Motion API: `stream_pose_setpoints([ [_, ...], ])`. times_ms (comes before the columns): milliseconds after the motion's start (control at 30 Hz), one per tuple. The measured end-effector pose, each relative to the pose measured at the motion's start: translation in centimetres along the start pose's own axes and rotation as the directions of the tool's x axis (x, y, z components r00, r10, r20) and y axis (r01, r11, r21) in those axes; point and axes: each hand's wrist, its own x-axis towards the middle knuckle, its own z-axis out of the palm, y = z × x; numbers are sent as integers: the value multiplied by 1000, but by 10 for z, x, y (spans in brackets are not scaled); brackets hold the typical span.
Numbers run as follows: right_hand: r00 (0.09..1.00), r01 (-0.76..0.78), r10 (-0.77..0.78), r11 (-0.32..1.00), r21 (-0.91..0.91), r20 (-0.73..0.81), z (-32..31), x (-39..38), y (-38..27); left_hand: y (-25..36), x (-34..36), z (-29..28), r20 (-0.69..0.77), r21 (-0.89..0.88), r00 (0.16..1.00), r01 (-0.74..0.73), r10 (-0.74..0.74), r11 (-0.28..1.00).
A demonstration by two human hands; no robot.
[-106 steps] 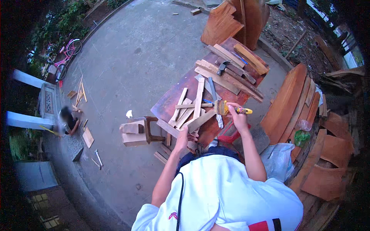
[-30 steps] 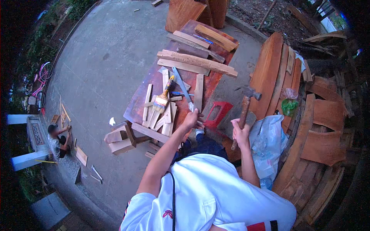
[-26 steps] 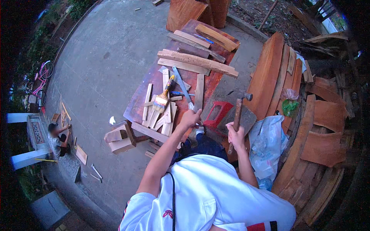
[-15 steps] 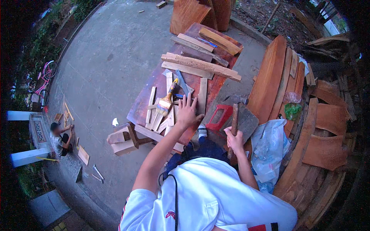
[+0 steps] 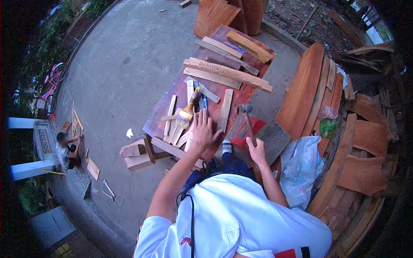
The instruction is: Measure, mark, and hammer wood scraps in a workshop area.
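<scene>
My left hand (image 5: 203, 131) lies flat with spread fingers on the near end of a reddish wooden table (image 5: 172, 96), beside several short wood strips (image 5: 175, 124) and a paintbrush (image 5: 189, 109) with a yellow and blue handle. My right hand (image 5: 256, 149) grips a hammer (image 5: 248, 120) by its wooden handle, head pointing away, just off the table's right edge. A short plank (image 5: 225, 110) lies between the two hands.
Long planks (image 5: 227, 72) lie across the far half of the table. Curved reddish boards (image 5: 302, 92) lean at the right, with a white plastic bag (image 5: 298, 167) below. Wooden blocks (image 5: 137, 153) sit left of the table. A person (image 5: 67, 148) crouches far left.
My right hand has picked up a hammer from the right side and brought it in toward the table. My left hand has slid onto the wood strips and flattened. The paintbrush has been set down.
</scene>
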Motion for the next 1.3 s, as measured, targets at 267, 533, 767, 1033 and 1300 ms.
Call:
stream_pose_setpoints([
  [267, 893, 193, -259, 959, -206, -369, -8, 3, -21, -1, -2, -16, 113, -9, 993, 20, -19, 1000],
  [533, 991, 44, -4, 954, -298, 136, -26, 6, -1, 18, -18, 6, -93, -212, 995, -61, 42, 975],
  [767, 992, 49, -29, 984, -170, 122, -17, -3, -5, 38, 36, 22, -119, 108, 991, -52, 65, 993],
  [1033, 975, 218, -220, 966, -141, -4, -24, 4, -10, 74, 39, -1, 167, 60, 981, -110, 99, 992],
  [1300, 984, 180, -176, 959, -220, 35, -6, 34, -18, 72, 34, 45, -67, 134, 996, -52, 61, 990],
])
